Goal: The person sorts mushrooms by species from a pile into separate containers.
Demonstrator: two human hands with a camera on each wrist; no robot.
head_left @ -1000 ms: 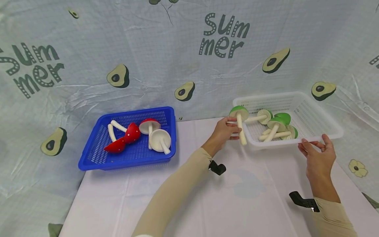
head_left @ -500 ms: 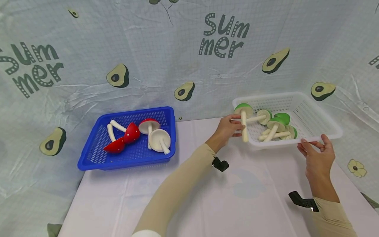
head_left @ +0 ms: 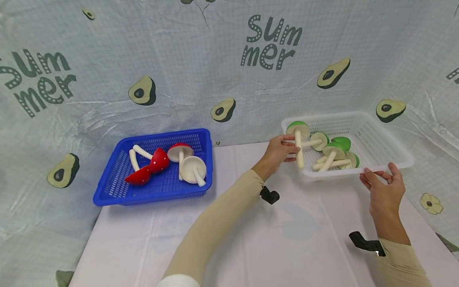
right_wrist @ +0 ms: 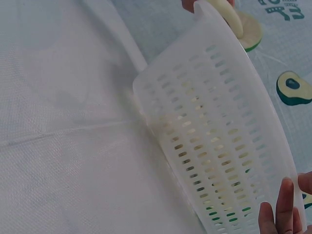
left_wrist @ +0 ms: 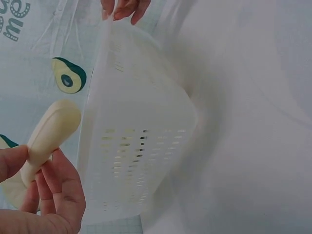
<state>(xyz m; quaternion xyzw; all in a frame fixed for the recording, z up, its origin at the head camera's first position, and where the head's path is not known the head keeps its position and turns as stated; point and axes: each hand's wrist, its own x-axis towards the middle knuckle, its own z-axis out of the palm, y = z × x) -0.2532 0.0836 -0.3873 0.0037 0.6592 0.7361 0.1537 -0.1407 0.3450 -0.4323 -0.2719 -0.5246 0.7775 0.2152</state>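
Note:
My left hand [head_left: 277, 153] pinches the pale stem of a green-capped toy mushroom [head_left: 299, 139] at the left rim of the white basket [head_left: 398, 159]. Its cap is up, overlapping the basket's back left corner in the head view. In the left wrist view, thumb and fingers close on the stem [left_wrist: 53, 124]. At the basket's front right rim, my right hand [head_left: 387, 195] holds the edge between thumb and fingers; the right wrist view shows those fingers [right_wrist: 284, 207] against the outer wall. Several more green-capped mushrooms [head_left: 334, 150] lie inside, toward the left.
A blue basket [head_left: 154, 198] stands at the left of the table [head_left: 251, 239]. Several red-capped toy mushrooms [head_left: 159, 160] lie in it. Behind both baskets hangs a printed sheet [head_left: 186, 79] with avocado pictures, close to the table's back edge.
My left hand has shifted slightly right and away from me, bringing the mushroom from beside the white basket to over its left rim. My right hand stays at the front rim.

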